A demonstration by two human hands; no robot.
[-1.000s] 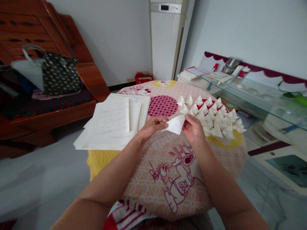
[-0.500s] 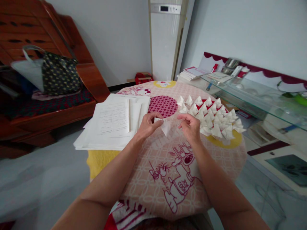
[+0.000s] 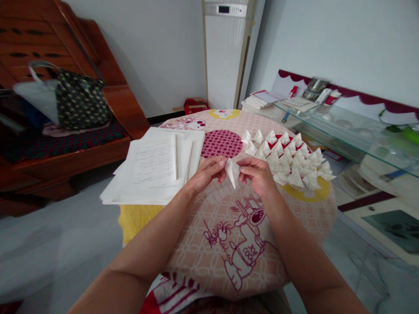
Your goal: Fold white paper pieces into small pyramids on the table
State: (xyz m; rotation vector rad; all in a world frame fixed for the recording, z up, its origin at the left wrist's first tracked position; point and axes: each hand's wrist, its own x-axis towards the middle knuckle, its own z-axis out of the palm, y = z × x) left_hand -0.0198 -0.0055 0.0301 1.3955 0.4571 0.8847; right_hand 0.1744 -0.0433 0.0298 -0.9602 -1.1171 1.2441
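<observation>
Between my hands is a small piece of folded white paper, with a point facing down toward the table. My left hand pinches its left side, fingers closed. On its right side the fingertips of my right hand are also closed on the paper. Just beyond my right hand stand several pointed folded paper pieces, grouped close together over a red patch. To the left of my left hand lies a stack of white paper sheets, the top one covered in writing.
A patterned pink tablecloth covers the round table. At the right is a glass shelf holding cups and papers. A wooden bench with a dark patterned bag stands at the left. Behind the table rises a white upright appliance.
My right hand has moved left and closed on the folded paper, which was held by my left hand alone. The paper has turned and now appears narrower.
</observation>
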